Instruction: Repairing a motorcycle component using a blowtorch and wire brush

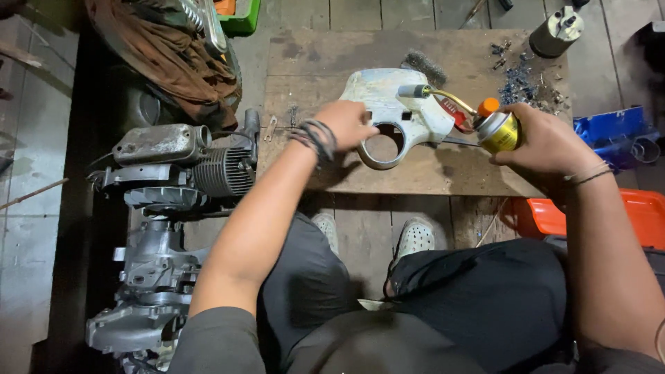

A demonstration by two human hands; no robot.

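**Torch held at the painted cover on the plank**

Head view. We note the left hand [350, 123] resting on the worn, pale-painted metal cover with a round hole [398, 121], fingers curled over its upper left edge and pressing it down on the wooden plank [305, 76]. The right hand [544, 145] is wrapped tight around a yellow gas canister with an orange cap [499, 130]; its brass tube and grey nozzle [415, 91] reach over the middle of the cover. We cannot tell whether a flame is lit. A wire brush [424, 67] lies just beyond the cover, and a scatter of small dark screws [519, 83] sits near the plank's far right corner, beside a grey metal cylinder [556, 32]. To the left stands a finned grey engine block [173, 173]; an orange plastic tray [589, 215] lies by the right knee.

Progress, as we judge it: the cover is off and laid flat; its paint remains patchy, so surface work looks unfinished
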